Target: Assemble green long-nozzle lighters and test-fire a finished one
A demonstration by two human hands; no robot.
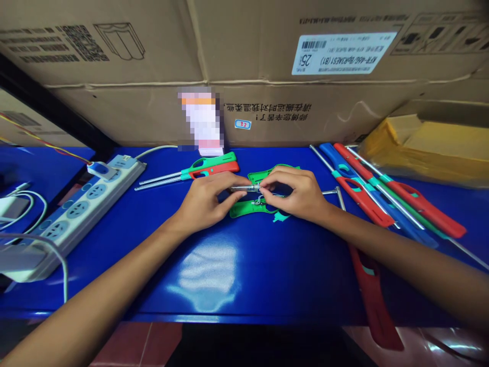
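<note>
Observed at the blue gloss bench top: the left hand and right hand met near mid-bench, fingertip to fingertip. The left thumb and forefinger pinched one end of a short metal lighter tube; the right thumb and forefinger pinched the tube at its other end. The remaining fingers of the right hand were curled and close together above it. The tube was held level, clear of the bench, between the two pinches.

Directly under the fingertips lay an open green lighter housing, with a thin bent wire visible beside the right fingertips. A small teal plastic piece lay just below the right fingers.

Beyond the left fingertips lay two long utility lighters, one green and one red, with metal nozzles pointing left. Past the right hand lay a row of red, blue and green utility lighters. A white power strip lay well left of the left hand. Cardboard cartons stood along the far edge of the bench.
</note>
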